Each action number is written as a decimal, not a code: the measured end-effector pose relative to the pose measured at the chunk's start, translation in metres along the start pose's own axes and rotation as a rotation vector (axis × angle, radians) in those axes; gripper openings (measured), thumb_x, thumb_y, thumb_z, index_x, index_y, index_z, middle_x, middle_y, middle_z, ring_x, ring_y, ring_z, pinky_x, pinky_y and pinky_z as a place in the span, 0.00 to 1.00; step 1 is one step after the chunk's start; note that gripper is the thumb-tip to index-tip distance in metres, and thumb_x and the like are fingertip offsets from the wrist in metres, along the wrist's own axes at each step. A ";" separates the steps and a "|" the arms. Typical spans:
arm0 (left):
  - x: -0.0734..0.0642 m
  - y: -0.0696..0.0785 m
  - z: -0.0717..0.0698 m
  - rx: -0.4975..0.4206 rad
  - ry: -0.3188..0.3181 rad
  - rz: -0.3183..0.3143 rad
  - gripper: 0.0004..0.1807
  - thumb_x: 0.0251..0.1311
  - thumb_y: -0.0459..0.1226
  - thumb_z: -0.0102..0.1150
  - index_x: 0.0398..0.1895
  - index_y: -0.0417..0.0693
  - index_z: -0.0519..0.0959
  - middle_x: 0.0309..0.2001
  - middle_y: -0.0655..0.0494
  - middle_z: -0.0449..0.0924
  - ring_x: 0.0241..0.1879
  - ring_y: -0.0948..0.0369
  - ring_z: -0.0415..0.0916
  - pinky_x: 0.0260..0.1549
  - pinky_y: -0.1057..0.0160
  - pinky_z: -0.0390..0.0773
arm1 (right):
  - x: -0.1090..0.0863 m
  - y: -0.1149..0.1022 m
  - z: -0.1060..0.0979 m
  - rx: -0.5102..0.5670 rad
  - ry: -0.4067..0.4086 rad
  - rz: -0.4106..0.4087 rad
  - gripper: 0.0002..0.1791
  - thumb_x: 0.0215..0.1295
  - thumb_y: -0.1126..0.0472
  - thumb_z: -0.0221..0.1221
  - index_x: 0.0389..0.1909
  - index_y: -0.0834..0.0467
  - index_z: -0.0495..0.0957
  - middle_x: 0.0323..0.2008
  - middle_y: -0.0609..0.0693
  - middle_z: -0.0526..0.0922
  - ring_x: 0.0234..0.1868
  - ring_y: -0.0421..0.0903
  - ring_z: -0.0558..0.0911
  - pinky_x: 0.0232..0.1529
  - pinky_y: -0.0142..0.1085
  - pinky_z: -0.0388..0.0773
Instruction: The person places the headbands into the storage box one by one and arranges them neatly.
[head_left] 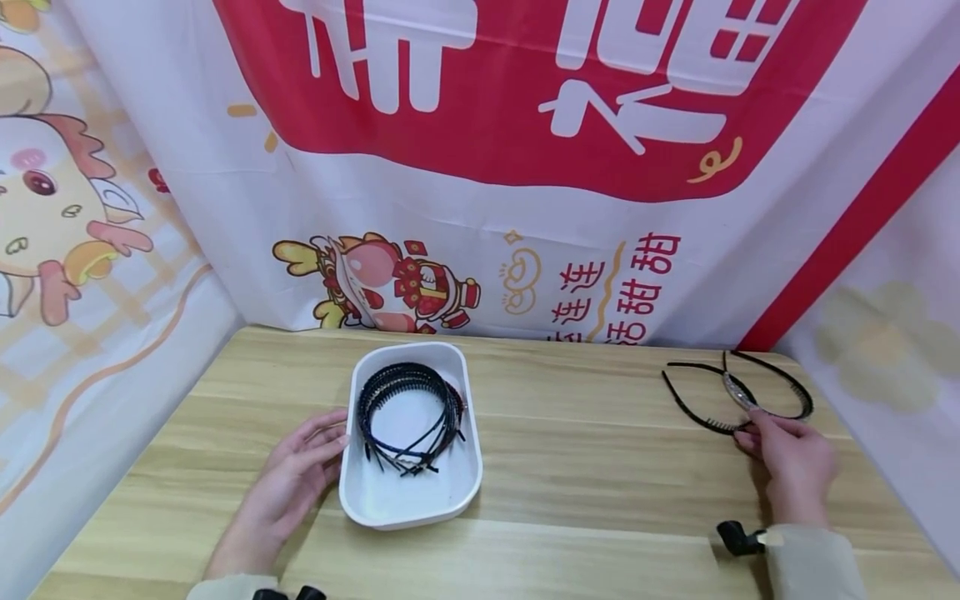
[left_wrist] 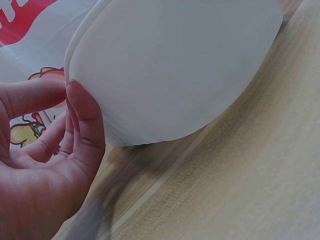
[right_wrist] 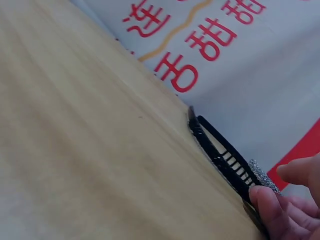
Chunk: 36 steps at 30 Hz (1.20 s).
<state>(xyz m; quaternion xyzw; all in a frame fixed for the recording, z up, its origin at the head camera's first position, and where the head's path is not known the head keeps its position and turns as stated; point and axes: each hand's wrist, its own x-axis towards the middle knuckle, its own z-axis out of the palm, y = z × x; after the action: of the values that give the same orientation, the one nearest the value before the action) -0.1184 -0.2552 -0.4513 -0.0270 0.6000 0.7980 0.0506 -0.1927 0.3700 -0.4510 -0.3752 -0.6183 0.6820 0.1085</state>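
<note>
A white plastic box (head_left: pixel 412 504) stands left of the table's middle, holding several black headbands (head_left: pixel 408 375) stacked in a loose ring. At its left side, my left hand (head_left: pixel 298 471) pinches the rim between thumb and finger, as the left wrist view shows. Far to the right, my right hand (head_left: pixel 791 462) holds a black toothed headband (right_wrist: pixel 225 167) near the table's back right corner. Beside it, overlapping in the head view, is another black headband (head_left: pixel 802 396). A silvery glittering decoration (head_left: pixel 738 390) shows by the right fingertips; which band carries it is hard to tell.
The wooden table (head_left: pixel 585 467) has light planks. A white printed cloth (head_left: pixel 495 208) with red shapes hangs along its back edge, and further cloths close off the left and right sides. Dark wrist mounts (head_left: pixel 738 537) sit by the sleeves.
</note>
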 end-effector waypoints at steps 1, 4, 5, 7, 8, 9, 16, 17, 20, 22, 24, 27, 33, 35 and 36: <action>0.000 0.000 0.000 -0.001 0.000 0.002 0.21 0.75 0.25 0.53 0.60 0.57 0.82 0.51 0.62 0.88 0.51 0.65 0.85 0.54 0.64 0.86 | 0.001 -0.001 0.000 0.032 0.010 0.022 0.08 0.69 0.59 0.72 0.33 0.51 0.82 0.19 0.41 0.87 0.19 0.39 0.89 0.27 0.32 0.88; -0.001 0.000 -0.001 -0.004 -0.004 0.002 0.20 0.75 0.25 0.53 0.60 0.56 0.82 0.51 0.61 0.88 0.51 0.65 0.85 0.54 0.63 0.86 | 0.006 -0.003 0.000 0.096 0.031 0.067 0.10 0.68 0.59 0.73 0.36 0.54 0.79 0.19 0.44 0.87 0.19 0.42 0.89 0.27 0.35 0.89; -0.001 0.001 -0.001 -0.003 -0.003 0.001 0.20 0.75 0.25 0.53 0.60 0.56 0.82 0.51 0.61 0.88 0.51 0.65 0.85 0.54 0.63 0.86 | 0.009 -0.004 0.000 0.093 0.031 0.078 0.11 0.68 0.58 0.73 0.36 0.54 0.79 0.18 0.45 0.88 0.19 0.42 0.89 0.27 0.35 0.89; -0.001 0.001 -0.001 -0.002 -0.001 0.002 0.20 0.75 0.25 0.54 0.60 0.56 0.82 0.51 0.61 0.88 0.51 0.65 0.85 0.54 0.63 0.86 | 0.014 -0.005 -0.001 0.095 0.022 0.105 0.12 0.69 0.55 0.72 0.32 0.55 0.80 0.17 0.47 0.88 0.18 0.45 0.90 0.27 0.37 0.90; -0.001 0.001 0.000 -0.003 0.000 0.001 0.20 0.75 0.25 0.53 0.60 0.56 0.82 0.50 0.62 0.87 0.51 0.65 0.85 0.54 0.63 0.86 | 0.016 -0.007 -0.002 0.104 0.014 0.122 0.13 0.69 0.54 0.72 0.30 0.55 0.80 0.17 0.47 0.88 0.19 0.46 0.90 0.28 0.38 0.90; -0.001 0.001 0.000 -0.002 0.000 0.002 0.20 0.75 0.25 0.54 0.60 0.56 0.82 0.51 0.62 0.87 0.51 0.65 0.85 0.54 0.63 0.86 | 0.018 -0.008 -0.003 0.111 0.003 0.131 0.14 0.69 0.54 0.71 0.27 0.55 0.81 0.17 0.48 0.88 0.19 0.47 0.90 0.28 0.38 0.90; -0.002 0.003 0.001 -0.012 -0.010 0.006 0.20 0.75 0.25 0.53 0.60 0.56 0.82 0.51 0.62 0.88 0.50 0.65 0.85 0.53 0.64 0.86 | 0.021 -0.017 -0.006 0.160 -0.031 0.204 0.19 0.72 0.59 0.68 0.18 0.55 0.82 0.17 0.51 0.88 0.19 0.50 0.90 0.29 0.40 0.90; -0.002 0.003 0.001 -0.013 -0.012 0.007 0.20 0.75 0.25 0.53 0.60 0.55 0.81 0.51 0.62 0.88 0.50 0.65 0.85 0.52 0.64 0.86 | 0.021 -0.018 -0.006 0.162 -0.035 0.208 0.19 0.72 0.60 0.68 0.18 0.55 0.82 0.17 0.50 0.88 0.20 0.49 0.91 0.29 0.40 0.91; -0.002 0.003 0.002 -0.015 -0.014 0.004 0.20 0.75 0.25 0.54 0.60 0.55 0.81 0.51 0.62 0.88 0.50 0.65 0.85 0.52 0.64 0.86 | 0.021 -0.019 -0.008 0.174 -0.047 0.222 0.20 0.73 0.61 0.67 0.17 0.55 0.84 0.18 0.51 0.88 0.20 0.48 0.91 0.30 0.39 0.91; -0.002 0.003 0.002 -0.014 -0.013 0.001 0.20 0.75 0.25 0.54 0.60 0.56 0.81 0.51 0.62 0.88 0.50 0.65 0.85 0.53 0.64 0.86 | 0.022 -0.021 -0.009 0.197 -0.058 0.236 0.20 0.73 0.63 0.66 0.17 0.56 0.84 0.17 0.51 0.88 0.20 0.48 0.90 0.31 0.38 0.91; -0.002 0.003 0.002 -0.010 -0.009 -0.001 0.20 0.75 0.25 0.54 0.60 0.56 0.81 0.51 0.62 0.88 0.51 0.65 0.85 0.53 0.64 0.86 | 0.023 -0.022 -0.011 0.220 -0.061 0.259 0.20 0.73 0.64 0.65 0.16 0.57 0.84 0.17 0.52 0.88 0.20 0.48 0.90 0.31 0.38 0.91; -0.001 0.002 0.002 -0.005 -0.003 -0.003 0.20 0.75 0.25 0.54 0.60 0.56 0.81 0.51 0.62 0.88 0.51 0.65 0.85 0.53 0.64 0.86 | 0.025 -0.024 -0.012 0.250 -0.067 0.278 0.20 0.74 0.65 0.65 0.17 0.58 0.83 0.17 0.54 0.88 0.20 0.49 0.91 0.31 0.39 0.91; -0.001 0.002 0.001 -0.002 0.001 -0.010 0.20 0.75 0.25 0.54 0.59 0.57 0.81 0.51 0.62 0.88 0.51 0.66 0.84 0.53 0.64 0.86 | 0.028 -0.025 -0.015 0.292 -0.078 0.275 0.19 0.74 0.67 0.63 0.19 0.59 0.82 0.18 0.55 0.88 0.22 0.49 0.91 0.31 0.41 0.91; -0.001 0.002 0.001 -0.002 0.005 -0.013 0.20 0.75 0.25 0.54 0.60 0.57 0.81 0.51 0.62 0.88 0.51 0.66 0.85 0.53 0.64 0.86 | 0.028 -0.026 -0.016 0.308 -0.097 0.271 0.19 0.75 0.67 0.62 0.19 0.59 0.82 0.19 0.56 0.89 0.22 0.50 0.91 0.32 0.41 0.92; -0.001 0.002 0.001 -0.001 0.007 -0.014 0.20 0.75 0.25 0.54 0.60 0.57 0.81 0.51 0.62 0.88 0.51 0.65 0.85 0.53 0.64 0.86 | 0.028 -0.026 -0.017 0.313 -0.106 0.271 0.19 0.76 0.68 0.61 0.20 0.59 0.82 0.19 0.57 0.89 0.22 0.51 0.92 0.32 0.42 0.92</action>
<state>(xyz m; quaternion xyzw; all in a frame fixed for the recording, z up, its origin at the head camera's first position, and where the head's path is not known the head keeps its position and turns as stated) -0.1179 -0.2544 -0.4491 -0.0340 0.5994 0.7979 0.0542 -0.2096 0.4054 -0.4368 -0.3972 -0.4534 0.7969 0.0403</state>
